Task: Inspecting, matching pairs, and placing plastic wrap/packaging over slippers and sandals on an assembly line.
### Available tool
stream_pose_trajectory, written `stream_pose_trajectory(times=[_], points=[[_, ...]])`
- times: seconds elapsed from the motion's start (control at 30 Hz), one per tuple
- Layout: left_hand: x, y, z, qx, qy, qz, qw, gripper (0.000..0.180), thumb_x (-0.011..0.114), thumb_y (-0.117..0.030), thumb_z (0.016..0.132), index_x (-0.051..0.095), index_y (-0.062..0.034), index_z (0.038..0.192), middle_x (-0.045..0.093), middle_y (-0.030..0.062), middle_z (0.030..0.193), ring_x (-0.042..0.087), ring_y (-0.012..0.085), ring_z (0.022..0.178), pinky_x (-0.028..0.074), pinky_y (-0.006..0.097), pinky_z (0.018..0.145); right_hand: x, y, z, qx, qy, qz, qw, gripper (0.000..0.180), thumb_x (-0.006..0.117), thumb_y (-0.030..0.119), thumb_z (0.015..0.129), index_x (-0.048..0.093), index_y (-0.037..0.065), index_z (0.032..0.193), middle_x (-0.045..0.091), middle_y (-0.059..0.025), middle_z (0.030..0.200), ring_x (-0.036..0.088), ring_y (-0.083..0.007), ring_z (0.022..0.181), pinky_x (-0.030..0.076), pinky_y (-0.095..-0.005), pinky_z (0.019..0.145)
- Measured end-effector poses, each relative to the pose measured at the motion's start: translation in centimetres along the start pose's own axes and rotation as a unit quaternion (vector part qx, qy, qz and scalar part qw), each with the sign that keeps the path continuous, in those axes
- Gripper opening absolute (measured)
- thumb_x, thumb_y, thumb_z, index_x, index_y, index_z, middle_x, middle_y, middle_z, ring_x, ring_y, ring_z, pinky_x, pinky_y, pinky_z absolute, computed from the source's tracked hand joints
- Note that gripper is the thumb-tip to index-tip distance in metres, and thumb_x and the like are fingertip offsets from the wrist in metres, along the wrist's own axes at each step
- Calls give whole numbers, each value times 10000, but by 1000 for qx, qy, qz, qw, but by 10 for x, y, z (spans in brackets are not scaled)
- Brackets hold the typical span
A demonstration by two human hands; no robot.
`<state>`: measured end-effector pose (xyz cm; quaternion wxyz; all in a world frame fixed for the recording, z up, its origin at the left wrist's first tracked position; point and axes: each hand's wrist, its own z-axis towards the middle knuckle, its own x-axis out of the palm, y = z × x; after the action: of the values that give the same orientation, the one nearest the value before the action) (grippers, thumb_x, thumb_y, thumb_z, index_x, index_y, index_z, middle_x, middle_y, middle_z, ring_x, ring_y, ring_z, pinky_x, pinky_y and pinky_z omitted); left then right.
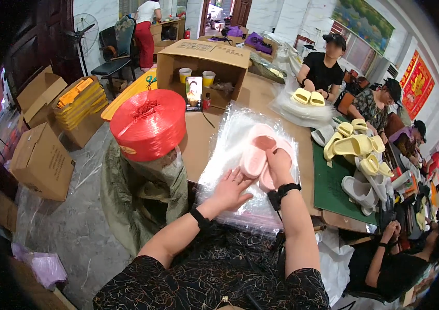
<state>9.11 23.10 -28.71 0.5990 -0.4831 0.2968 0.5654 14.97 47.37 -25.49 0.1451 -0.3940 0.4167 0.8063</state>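
A pair of pale pink slippers [254,156] lies on a stack of clear plastic bags [227,133] in front of me. My right hand [280,168] is closed on the right-side slipper of the pair, its fingers over the strap. Most of that slipper is hidden beneath the hand. My left hand [228,192] rests on the bags with its fingers spread, its fingertips close to the near end of the left-side slipper. Nothing is held in the left hand.
A big roll of red plastic twine [149,124] stands at left. Behind it are a phone [194,94] and an open cardboard box [204,56] holding cups. Yellow slippers [352,145] and grey slippers [360,192] crowd the green mat [327,188] at right. Several people sit along the right side.
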Motion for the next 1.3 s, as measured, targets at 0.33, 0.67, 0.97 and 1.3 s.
stream_pose_trajectory(times=[0.33, 0.67, 0.97, 1.3], points=[[-14, -2, 4, -21, 84, -17, 996, 609, 437, -457, 953, 390, -128, 1464, 286, 229, 1543, 230, 434, 1433, 176, 539, 1168, -86, -62, -53, 11, -38, 46, 998, 350, 621, 271, 878, 688, -72, 892, 674, -221, 760, 667, -303, 723, 500, -412, 672], [-52, 12, 29, 57, 93, -185, 977, 627, 648, -372, 872, 486, -27, 1370, 433, 172, 1470, 272, 404, 1420, 284, 470, 1154, -138, -71, -193, 23, -142, 328, 934, 189, 630, 89, 926, 618, -51, 800, 596, -18, 711, 516, -80, 643, 406, -252, 555], [-34, 22, -12, 101, 3, -91, 991, 550, 696, -372, 808, 576, -92, 1266, 480, 169, 1417, 374, 399, 1358, 323, 456, 1122, -166, -67, -220, 76, -106, 248, 960, 206, 616, 110, 918, 638, -57, 801, 620, -4, 710, 517, -72, 651, 411, -260, 572], [-33, 7, 10, 78, 1, -45, 996, 493, 668, -356, 860, 565, -178, 1308, 447, 154, 1460, 374, 383, 1367, 341, 475, 1104, -165, -50, -224, 62, -57, 288, 954, 145, 633, 67, 931, 628, -67, 987, 653, -54, 871, 587, -99, 772, 490, -256, 665]])
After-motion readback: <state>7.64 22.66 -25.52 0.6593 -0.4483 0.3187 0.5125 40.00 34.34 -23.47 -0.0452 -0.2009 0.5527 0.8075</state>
